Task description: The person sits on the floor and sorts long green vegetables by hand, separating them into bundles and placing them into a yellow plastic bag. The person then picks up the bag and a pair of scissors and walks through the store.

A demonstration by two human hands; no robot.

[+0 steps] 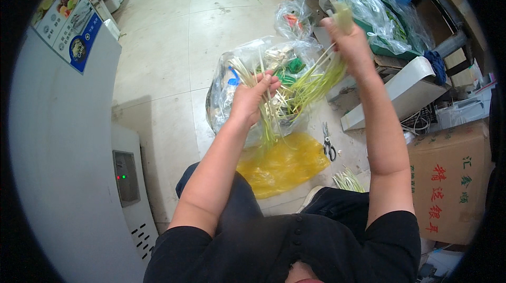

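Observation:
My left hand point(253, 97) holds a loose bunch of pale yellow-green stalks point(269, 125), white ends up, over a large clear plastic bag point(219, 85) of vegetable scraps. Raised at the upper right, my right hand point(350, 46) grips a second bunch of long yellow-green stalks point(320, 85), which hangs down over the bag; the hand is blurred. Below the clear bag a yellow plastic bag point(284, 164) lies on the floor, with black-handled scissors point(328, 144) beside it. A small pile of pale stalks point(348, 180) rests near my right knee.
A white appliance point(71, 125) stands along the left. At the right are a cardboard box point(450, 184), a white slanted panel point(395, 89) and green crates point(379, 50) with bagged greens. A small clear bag with orange-red contents point(293, 20) lies beyond the scrap bag.

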